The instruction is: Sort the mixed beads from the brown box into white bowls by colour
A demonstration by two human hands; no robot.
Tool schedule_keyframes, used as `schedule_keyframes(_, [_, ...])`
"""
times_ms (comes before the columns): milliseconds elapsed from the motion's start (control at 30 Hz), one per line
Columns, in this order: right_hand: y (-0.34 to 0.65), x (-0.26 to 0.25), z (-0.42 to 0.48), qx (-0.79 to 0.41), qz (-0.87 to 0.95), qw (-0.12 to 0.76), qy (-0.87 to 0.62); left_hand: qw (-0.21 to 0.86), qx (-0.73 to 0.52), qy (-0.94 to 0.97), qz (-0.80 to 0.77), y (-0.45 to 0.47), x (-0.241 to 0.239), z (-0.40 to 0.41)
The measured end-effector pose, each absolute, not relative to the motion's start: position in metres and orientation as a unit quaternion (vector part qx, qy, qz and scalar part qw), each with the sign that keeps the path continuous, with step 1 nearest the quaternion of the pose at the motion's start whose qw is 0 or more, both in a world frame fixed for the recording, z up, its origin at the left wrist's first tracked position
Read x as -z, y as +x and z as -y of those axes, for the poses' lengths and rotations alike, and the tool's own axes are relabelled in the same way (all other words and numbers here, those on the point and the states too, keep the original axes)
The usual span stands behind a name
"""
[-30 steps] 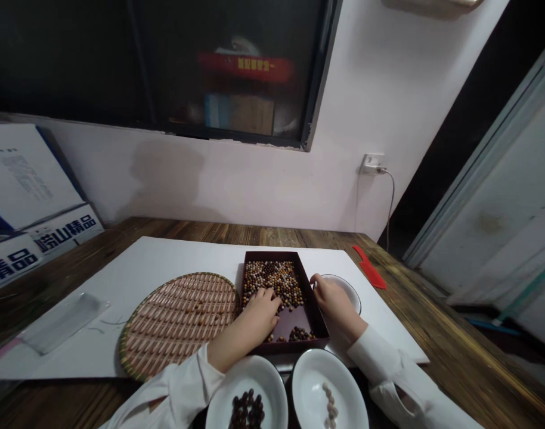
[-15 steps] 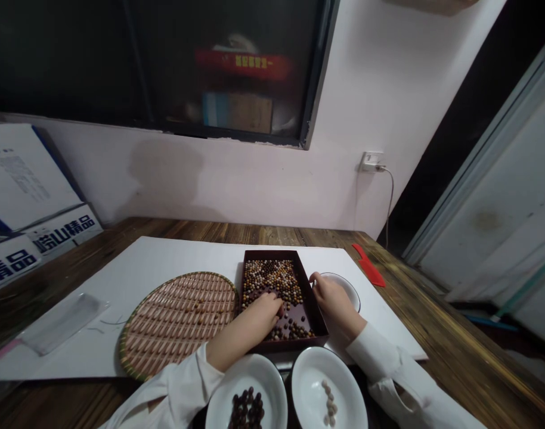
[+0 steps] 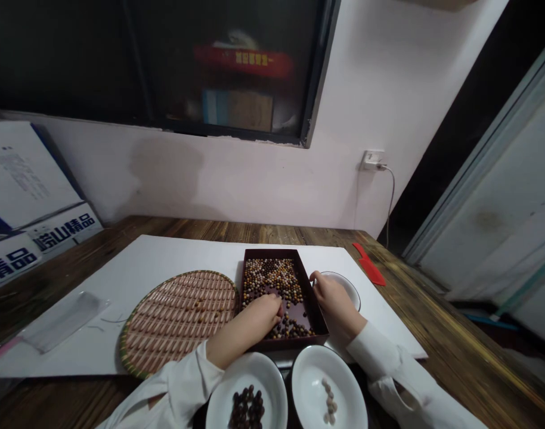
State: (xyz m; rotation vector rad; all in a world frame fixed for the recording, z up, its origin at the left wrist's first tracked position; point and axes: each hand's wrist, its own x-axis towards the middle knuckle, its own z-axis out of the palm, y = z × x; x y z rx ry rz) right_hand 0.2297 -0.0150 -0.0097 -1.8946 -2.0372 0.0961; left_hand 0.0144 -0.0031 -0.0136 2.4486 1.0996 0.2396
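Observation:
My left hand (image 3: 266, 313) reaches into a dark red box (image 3: 318, 319) of small round beads (image 3: 275, 277) in brown, yellow and pale tones. Its fingers are curled down near the beads, and whatever they pinch is hidden. At the box's right wall, my right hand (image 3: 333, 298) is bent with fingers closed, overlapping the rim of a white bowl (image 3: 350, 289); what those fingers grip does not show. In front of the box stand two more white bowls. Dark brown beads (image 3: 246, 408) lie in the left bowl (image 3: 270, 381), several pale beads (image 3: 330, 402) in the right bowl (image 3: 306, 381).
A round woven tray (image 3: 174, 322) with several yellowish beads lies left of the box. A clear plastic case (image 3: 64, 322) sits farther left on the white board (image 3: 165, 253). A red comb-like tool (image 3: 371, 268) lies at the right on the wooden table (image 3: 437, 316). Cartons (image 3: 31, 179) stand far left.
My left hand's fingers have shifted slightly among the beads at the box's near end. My right hand stays at the box's right wall, and the bowls are unmoved.

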Motion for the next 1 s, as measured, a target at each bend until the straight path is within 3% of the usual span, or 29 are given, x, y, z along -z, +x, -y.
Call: schedule_keyframes(1000, [0.2311, 0.011, 0.013, -0.036, 0.723, 0.176, -0.667, 0.177, -0.08, 0.884, -0.426, 0.0158, 0.0126, 0.0064])
